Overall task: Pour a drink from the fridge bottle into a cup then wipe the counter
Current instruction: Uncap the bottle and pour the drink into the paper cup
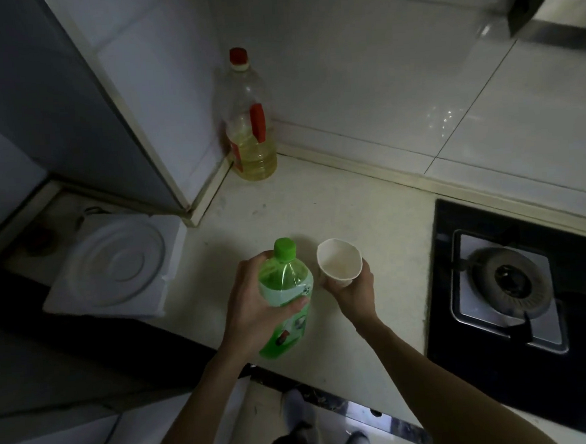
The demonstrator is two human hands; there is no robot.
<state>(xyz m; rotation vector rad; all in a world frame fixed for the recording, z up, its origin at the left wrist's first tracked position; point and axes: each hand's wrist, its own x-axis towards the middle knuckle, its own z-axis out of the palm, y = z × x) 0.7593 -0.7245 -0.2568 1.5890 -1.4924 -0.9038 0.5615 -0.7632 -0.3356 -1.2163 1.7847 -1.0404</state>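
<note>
Over the counter [318, 203], left hand [255, 303] grips green bottle [284, 298]; right hand [352, 290] holds cup [339, 262].

Green plastic bottle [286, 301] with a printed label, green cap on, held tilted above the pale counter [318, 203], cap end pointing toward the wall. Just right of it, white paper cup [339, 263], held near upright, open mouth facing up.
</note>
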